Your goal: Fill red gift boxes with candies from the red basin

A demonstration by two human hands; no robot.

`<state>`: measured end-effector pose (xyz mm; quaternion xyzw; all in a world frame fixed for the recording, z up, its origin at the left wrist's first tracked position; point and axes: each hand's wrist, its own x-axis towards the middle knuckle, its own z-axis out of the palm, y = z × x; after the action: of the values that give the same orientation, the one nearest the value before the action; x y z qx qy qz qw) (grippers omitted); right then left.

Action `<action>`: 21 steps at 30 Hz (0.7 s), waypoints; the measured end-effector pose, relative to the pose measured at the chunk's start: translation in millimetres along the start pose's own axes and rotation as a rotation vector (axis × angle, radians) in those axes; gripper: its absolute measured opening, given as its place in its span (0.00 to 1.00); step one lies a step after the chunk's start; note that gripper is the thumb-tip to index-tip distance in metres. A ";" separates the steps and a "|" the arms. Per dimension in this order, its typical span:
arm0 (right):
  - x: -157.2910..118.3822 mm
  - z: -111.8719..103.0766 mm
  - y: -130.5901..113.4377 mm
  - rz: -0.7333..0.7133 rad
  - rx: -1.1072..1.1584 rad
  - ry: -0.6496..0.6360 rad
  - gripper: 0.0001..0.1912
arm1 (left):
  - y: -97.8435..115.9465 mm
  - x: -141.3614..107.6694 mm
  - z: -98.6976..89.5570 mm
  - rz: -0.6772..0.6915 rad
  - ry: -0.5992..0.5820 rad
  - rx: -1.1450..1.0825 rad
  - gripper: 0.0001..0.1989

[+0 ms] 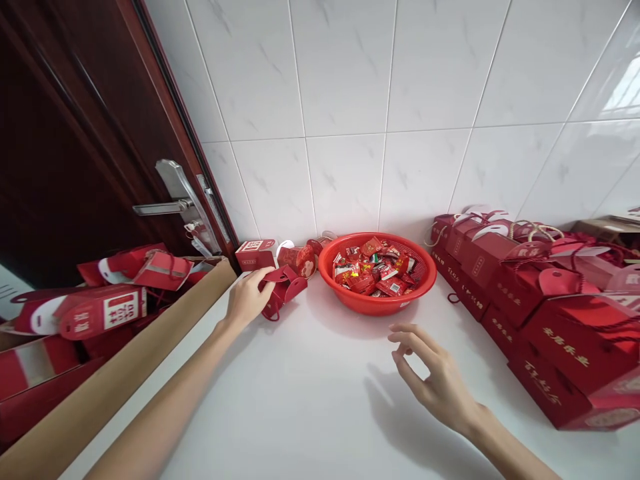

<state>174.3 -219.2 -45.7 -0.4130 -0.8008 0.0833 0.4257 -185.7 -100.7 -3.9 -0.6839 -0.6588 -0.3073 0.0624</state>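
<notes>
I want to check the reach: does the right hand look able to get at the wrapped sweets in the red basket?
Probably yes: the right hand looks empty and close by, nothing seems to block its way, and the wrapped sweets lie uncovered behind only the rim of the basket.

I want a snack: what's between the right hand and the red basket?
In the head view, just bare white tabletop shows between the right hand and the basket.
</notes>
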 end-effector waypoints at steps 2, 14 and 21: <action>4.3 6.4 0.0 -0.040 0.026 0.004 0.09 | 12.3 -9.4 -1.8 0.079 0.069 -0.214 0.18; 93.4 -29.8 -20.3 -0.112 0.024 -0.413 0.15 | 124.8 -43.3 20.2 0.256 -0.176 -0.889 0.12; 92.1 -34.3 -26.4 -0.067 -0.125 -0.634 0.11 | 117.5 -50.8 45.1 0.140 -0.220 -0.868 0.11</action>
<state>157.2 -176.3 44.9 -0.3654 -0.9102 0.1444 0.1311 -57.1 -137.1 -28.1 -0.7183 -0.4238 -0.4757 -0.2797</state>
